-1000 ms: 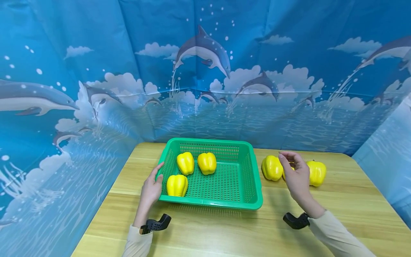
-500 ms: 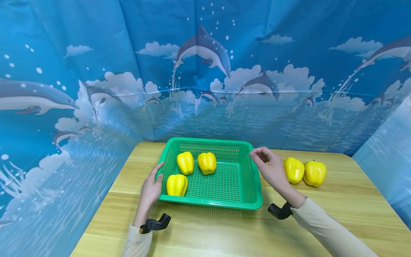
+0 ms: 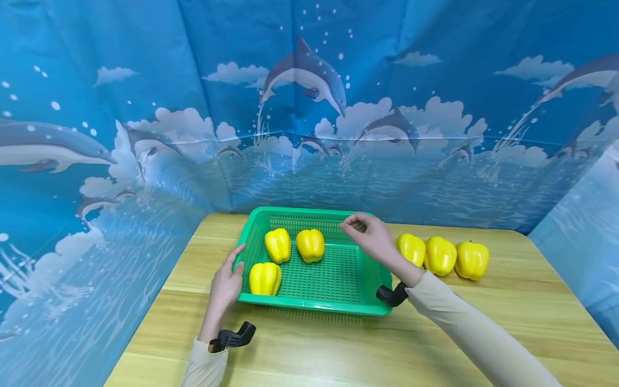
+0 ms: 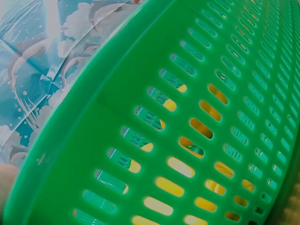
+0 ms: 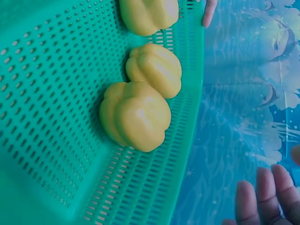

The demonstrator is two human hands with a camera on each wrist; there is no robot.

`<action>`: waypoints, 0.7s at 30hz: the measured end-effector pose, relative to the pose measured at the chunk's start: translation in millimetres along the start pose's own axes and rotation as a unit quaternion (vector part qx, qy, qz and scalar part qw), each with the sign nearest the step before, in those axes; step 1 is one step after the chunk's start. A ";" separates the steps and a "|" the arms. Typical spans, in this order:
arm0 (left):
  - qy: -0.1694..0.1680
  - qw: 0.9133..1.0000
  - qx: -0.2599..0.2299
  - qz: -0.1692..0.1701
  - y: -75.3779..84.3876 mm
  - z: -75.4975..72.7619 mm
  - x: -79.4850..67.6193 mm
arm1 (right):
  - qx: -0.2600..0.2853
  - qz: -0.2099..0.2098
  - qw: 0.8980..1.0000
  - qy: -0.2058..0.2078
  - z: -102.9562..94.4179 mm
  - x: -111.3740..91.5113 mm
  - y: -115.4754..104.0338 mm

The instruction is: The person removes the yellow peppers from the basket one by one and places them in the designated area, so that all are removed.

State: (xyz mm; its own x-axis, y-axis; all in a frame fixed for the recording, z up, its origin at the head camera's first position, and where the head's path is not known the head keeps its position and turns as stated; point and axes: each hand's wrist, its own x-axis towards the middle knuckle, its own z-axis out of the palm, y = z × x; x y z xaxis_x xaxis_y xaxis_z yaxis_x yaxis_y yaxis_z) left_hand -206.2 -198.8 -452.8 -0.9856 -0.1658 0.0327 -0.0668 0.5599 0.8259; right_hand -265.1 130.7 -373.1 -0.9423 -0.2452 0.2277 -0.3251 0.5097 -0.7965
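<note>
left hand (image 3: 227,282) touches green basket (image 3: 314,306), fingers straight, thumb apart; right hand (image 3: 374,236) above it, fingers loosely bent, narrow gap; yellow peppers (image 3: 310,246) inside.

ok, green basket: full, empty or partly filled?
Partly filled. The head view shows three yellow peppers in the left part of the green basket, with bare mesh floor to their right.

Left hand (image 3: 227,282): I see its pointer finger (image 3: 235,254) out straight, thumb (image 3: 239,269) a bit apart.
Left arm (image 3: 207,364): only a bit shows, pointing forward.
Right hand (image 3: 373,237): up in the air, fingers (image 5: 266,192) softly bent, holding nothing.
Right arm (image 3: 466,314): stretched forward, slanting left.
</note>
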 end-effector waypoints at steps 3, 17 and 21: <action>0.001 1.000 0.000 -0.001 0.3 -0.9 -1.3 | -0.011 0.008 0.999 -0.033 6.6 8.4 -2.4; 0.002 1.000 -0.003 -0.003 2.6 -1.1 -1.7 | -0.094 0.047 0.982 -0.156 42.5 36.8 1.7; 0.001 1.000 -0.003 0.000 3.1 -1.0 -1.7 | -0.125 0.055 0.977 -0.166 53.7 41.4 4.6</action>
State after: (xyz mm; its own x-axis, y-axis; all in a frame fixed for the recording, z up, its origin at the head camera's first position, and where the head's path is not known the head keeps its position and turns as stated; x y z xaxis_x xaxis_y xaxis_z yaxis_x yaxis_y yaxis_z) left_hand -204.6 -197.6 -449.7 -0.9853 -0.1671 0.0344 -0.0653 0.5557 0.8288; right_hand -301.4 78.6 -397.3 -0.9084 -0.4105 -0.0790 -0.2718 0.7235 -0.6346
